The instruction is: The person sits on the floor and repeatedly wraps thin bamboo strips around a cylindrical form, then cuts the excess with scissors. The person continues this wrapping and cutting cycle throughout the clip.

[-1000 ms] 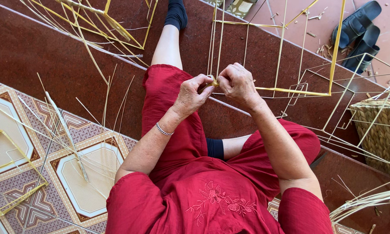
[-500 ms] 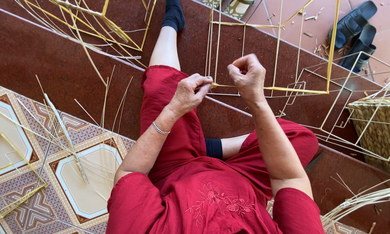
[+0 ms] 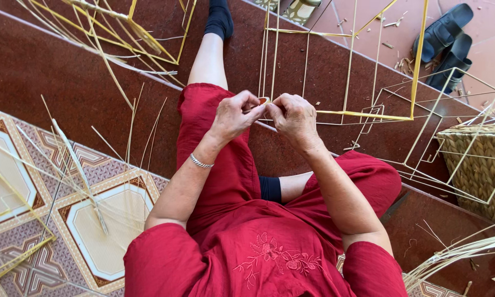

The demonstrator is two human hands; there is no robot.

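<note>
We note the left hand and right hand brought together, fingertips pinched on a joint of the bamboo-strip frame above the lap. We judge the frame partly built: several squares stand assembled to the right, while loose strips lie unused on the tiled floor, left.

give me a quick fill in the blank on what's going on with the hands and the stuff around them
1. Both hands, left hand and right hand, pinch a joint of the thin ____ stick frame.
2. The person wears a silver bracelet on the ____ wrist.
3. The black sandals lie at the top ____ of the view.
4. The woven basket stands on the person's ____ side.

Missing words: yellow; left; right; right
</note>
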